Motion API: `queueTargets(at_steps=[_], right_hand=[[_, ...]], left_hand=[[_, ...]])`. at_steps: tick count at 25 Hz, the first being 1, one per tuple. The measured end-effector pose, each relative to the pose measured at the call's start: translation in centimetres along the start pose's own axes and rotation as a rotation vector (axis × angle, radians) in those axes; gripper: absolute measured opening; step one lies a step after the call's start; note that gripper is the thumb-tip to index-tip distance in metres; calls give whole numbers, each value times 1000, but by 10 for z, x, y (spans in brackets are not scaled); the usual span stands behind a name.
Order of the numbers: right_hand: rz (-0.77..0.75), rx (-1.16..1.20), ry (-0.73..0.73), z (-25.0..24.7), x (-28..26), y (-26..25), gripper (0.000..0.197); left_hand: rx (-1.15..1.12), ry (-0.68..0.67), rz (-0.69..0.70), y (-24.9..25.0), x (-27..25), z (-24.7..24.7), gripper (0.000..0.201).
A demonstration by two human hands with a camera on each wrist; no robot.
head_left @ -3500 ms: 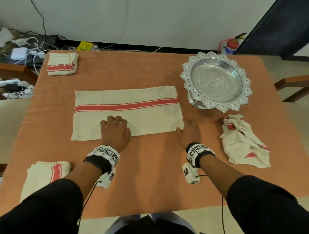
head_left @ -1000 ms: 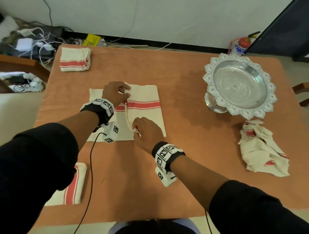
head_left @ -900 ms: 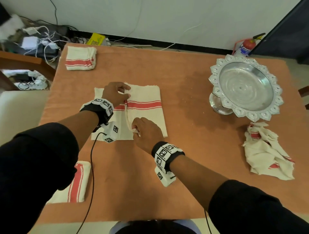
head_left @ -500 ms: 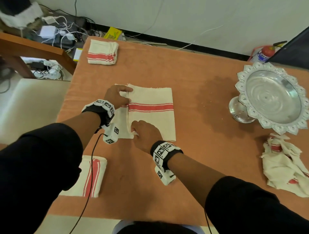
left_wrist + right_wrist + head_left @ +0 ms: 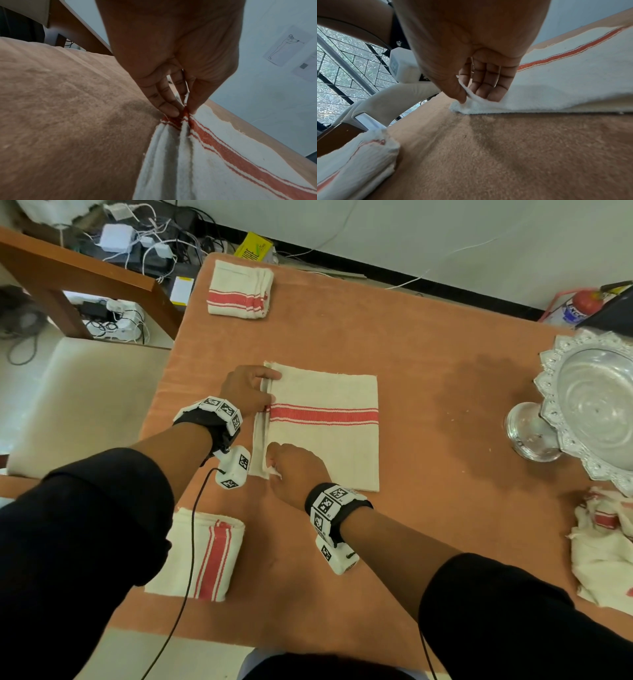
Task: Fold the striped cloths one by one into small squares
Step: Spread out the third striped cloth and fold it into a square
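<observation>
A cream cloth with one red stripe [image 5: 325,426] lies doubled over in the middle of the orange table [image 5: 411,344]. My left hand [image 5: 248,390] pinches the layered left edge of the cloth [image 5: 197,155] at the red stripe. My right hand [image 5: 296,470] pinches the near left corner of the cloth [image 5: 539,94] between thumb and fingers. Both hands sit low on the table surface. The corner under my right palm is partly hidden in the head view.
Two folded striped cloths lie on the table, one at the far left [image 5: 239,290] and one at the near left [image 5: 202,554]. A crumpled striped cloth [image 5: 603,546] lies at the right, below a silver pedestal tray [image 5: 589,409]. A chair stands off the left edge.
The long cloth has been folded in half leftward since the earliest frame. Both hands carried its edge left, nearly flush with the layer below. The head view swung left.
</observation>
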State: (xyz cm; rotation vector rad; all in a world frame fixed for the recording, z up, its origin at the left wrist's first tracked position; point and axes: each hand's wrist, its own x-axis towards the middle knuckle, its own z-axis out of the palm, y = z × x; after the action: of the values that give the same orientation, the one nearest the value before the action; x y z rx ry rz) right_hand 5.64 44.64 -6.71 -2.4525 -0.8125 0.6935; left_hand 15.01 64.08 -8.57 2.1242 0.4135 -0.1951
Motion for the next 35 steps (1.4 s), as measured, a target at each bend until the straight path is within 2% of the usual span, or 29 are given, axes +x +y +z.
queueTargets(at_steps=[5, 10, 15, 17, 20, 22, 24, 25, 28, 31, 35], right_hand=[[-29, -2, 15, 6, 14, -6, 24], [-32, 2, -22, 18, 16, -4, 25], [-51, 72, -65, 17, 12, 3, 34], [-96, 86, -19, 11, 8, 8, 34], [-78, -44, 188, 2, -2, 29, 31], [-49, -141, 288, -2, -12, 48, 33], [-49, -223, 284, -3, -21, 62, 38], [-52, -257, 255, -3, -25, 68, 40], [-34, -300, 199, -2, -42, 82, 45], [0, -281, 233, -6, -59, 97, 46], [-10, -270, 248, -13, -75, 116, 46]], left_hand=[[52, -3, 38, 0, 8, -10, 49], [132, 20, 98, -10, 6, -10, 47], [232, 56, 114, -12, -3, -4, 43], [335, 116, 136, -7, -11, -3, 42], [542, 255, 273, 6, -38, 8, 39], [612, 189, 449, 9, -65, 29, 36], [668, 49, 569, 4, -93, 51, 36], [685, -8, 581, -1, -105, 59, 36], [696, -75, 514, -14, -125, 64, 41], [683, -51, 453, -25, -130, 49, 47], [728, -48, 451, -35, -134, 35, 49]])
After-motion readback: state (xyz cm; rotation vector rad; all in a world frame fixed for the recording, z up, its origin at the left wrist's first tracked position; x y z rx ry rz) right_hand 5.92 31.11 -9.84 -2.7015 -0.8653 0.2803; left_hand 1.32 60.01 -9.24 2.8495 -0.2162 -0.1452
